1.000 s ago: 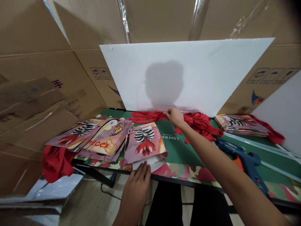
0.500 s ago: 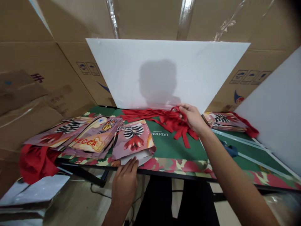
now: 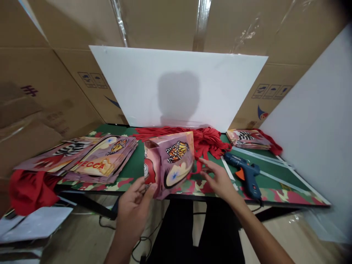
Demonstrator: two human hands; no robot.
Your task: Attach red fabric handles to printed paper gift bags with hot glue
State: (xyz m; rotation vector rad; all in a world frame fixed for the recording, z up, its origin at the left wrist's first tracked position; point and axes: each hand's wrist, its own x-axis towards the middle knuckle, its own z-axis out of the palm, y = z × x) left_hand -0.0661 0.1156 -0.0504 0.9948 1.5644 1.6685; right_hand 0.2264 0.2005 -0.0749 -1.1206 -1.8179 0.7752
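Note:
A printed paper bag (image 3: 177,165) with a butterfly and an eye on its side is lifted at the table's front edge, its mouth partly open. My left hand (image 3: 134,205) grips its lower left corner, thumb in front. Close to the bag's right side, my right hand (image 3: 217,179) has a red ribbon (image 3: 198,163) at its fingertips; motion blur softens the exact hold. Behind the bag lies a heap of red ribbons (image 3: 214,141). A blue glue gun (image 3: 246,172) with an orange trigger rests right of my right hand.
Stacked printed bags (image 3: 101,157) lie at the left, with red ribbon (image 3: 33,190) hanging over the edge. Another bag pile (image 3: 247,138) is at the back right, near clear glue sticks (image 3: 258,156). A white board (image 3: 132,84) and cardboard walls (image 3: 68,95) enclose the table.
My left hand has raised and turned the bag, showing its butterfly side. My right hand has come from the ribbon heap toward the bag with a ribbon. The view has shifted, revealing the glue gun.

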